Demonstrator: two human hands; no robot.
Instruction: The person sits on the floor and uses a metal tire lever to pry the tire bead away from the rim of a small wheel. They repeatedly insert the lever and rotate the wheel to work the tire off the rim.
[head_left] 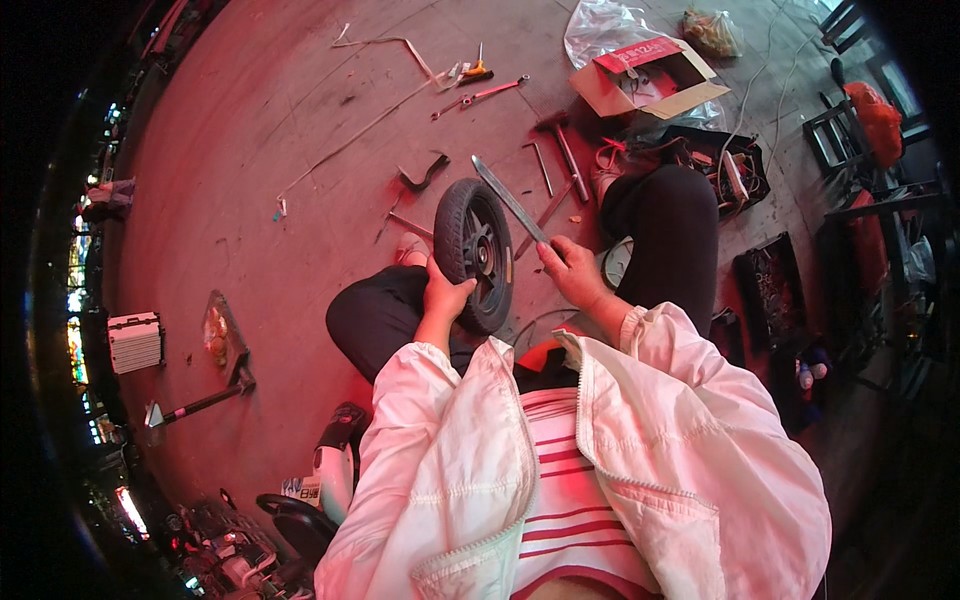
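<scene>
Facing a grey concrete floor lit pink, you have your black-trousered legs spread wide, and between them stands a small black rubber-tyred wheel with dark spokes, slightly tilted. Whether its lowest edge rests on anything cannot be told; if it hangs free, a loosened hold could let it roll or drop toward your foot. Beyond the wheel, on the right, a dark-headed hammer with a long handle lies near your right shoe, where a shifting foot might catch it. Closer in, a flat silver-grey metal bar slants up and left past the top of the tyre; contact between them is unclear. Should it be pressed there, its tip could skid off the curved rubber, gouge the sidewall, or swing toward your other hand. Your left hand clasps the tyre's lower left, thumb on the near side, fingers hidden behind. Your right hand is wrapped around the bar's near end, where a smooth surface could twist under sideways load.
</scene>
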